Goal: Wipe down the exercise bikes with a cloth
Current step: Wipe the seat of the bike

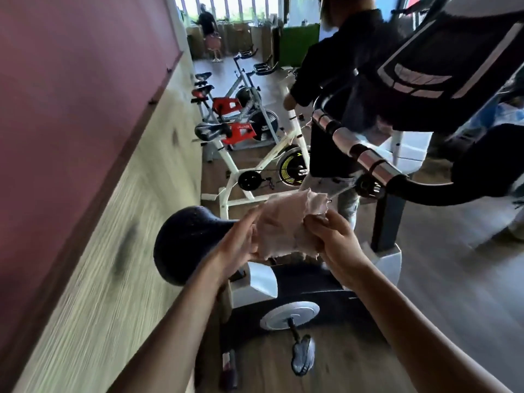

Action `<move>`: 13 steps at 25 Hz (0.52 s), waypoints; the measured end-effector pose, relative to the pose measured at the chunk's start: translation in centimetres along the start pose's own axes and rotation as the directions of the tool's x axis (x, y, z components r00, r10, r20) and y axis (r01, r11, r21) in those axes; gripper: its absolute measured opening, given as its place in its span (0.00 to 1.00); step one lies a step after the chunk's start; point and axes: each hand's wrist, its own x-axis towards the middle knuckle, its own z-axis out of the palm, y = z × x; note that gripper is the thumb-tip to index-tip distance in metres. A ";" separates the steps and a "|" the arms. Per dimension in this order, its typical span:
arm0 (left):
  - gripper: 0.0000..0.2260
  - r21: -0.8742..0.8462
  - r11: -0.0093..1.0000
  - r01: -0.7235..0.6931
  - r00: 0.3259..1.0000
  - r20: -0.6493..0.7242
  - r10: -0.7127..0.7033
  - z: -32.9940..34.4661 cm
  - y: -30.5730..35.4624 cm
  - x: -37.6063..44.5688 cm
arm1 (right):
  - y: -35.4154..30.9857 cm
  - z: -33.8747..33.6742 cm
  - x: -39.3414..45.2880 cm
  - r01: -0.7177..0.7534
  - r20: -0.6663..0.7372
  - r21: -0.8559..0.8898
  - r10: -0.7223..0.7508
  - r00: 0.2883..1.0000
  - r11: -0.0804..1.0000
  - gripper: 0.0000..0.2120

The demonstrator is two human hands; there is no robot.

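Held up between left hand [241, 245] and right hand [333, 241], both grasping pink cloth [286, 222], seemingly regathering it above near exercise bike [297, 290], right of black saddle [187, 245].

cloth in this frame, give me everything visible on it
The cloth is a pale pinkish rag, thin, crumpled, with frayed, torn edges. It is held in the air above the nearest bike, just right of the black saddle, not touching any bike. The left hand and right hand grip it from either side.
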 end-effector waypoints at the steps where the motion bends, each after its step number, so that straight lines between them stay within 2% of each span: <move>1: 0.24 -0.114 0.992 -0.062 0.998 0.002 0.062 -0.8 -0.4 -0.4 | 0.4 0.8 0.4 -0.014 0.030 -0.027 0.015 0.999 1.000 0.10; 2: 0.23 -0.178 0.977 -0.119 0.992 -0.047 0.113 -1.6 -0.7 -0.6 | 0.9 1.5 0.8 -0.032 0.038 -0.071 0.035 0.999 0.997 0.11; 4: 0.22 -0.173 0.965 -0.195 0.971 -0.170 0.166 -3.0 -1.0 -0.8 | 1.7 3.0 1.8 -0.064 0.026 -0.181 0.070 0.997 0.981 0.12; 7: 0.21 -0.195 0.952 -0.235 0.945 -0.277 0.176 -4.8 -1.5 -0.8 | 3.3 4.7 3.7 -0.127 -0.012 -0.240 0.127 0.992 0.962 0.02; 9: 0.16 -0.199 0.945 -0.260 0.918 -0.354 0.178 -6.3 -1.4 0.0 | 4.2 6.2 4.4 -0.121 -0.050 -0.298 0.111 0.993 0.947 0.08; 10: 0.13 -0.168 0.951 -0.259 0.908 -0.377 0.181 -7.1 -1.4 0.6 | 4.7 6.8 4.7 -0.053 -0.047 -0.381 0.038 0.998 0.923 0.11; 12: 0.10 -0.103 0.966 -0.238 0.909 -0.375 0.184 -8.4 -1.2 1.7 | 5.9 8.8 5.3 0.049 0.066 -0.491 -0.019 0.998 0.870 0.17; 13: 0.10 -0.074 0.970 -0.230 0.916 -0.355 0.190 -9.0 -1.2 2.2 | 6.7 9.8 5.6 0.050 0.147 -0.488 0.026 0.989 0.871 0.21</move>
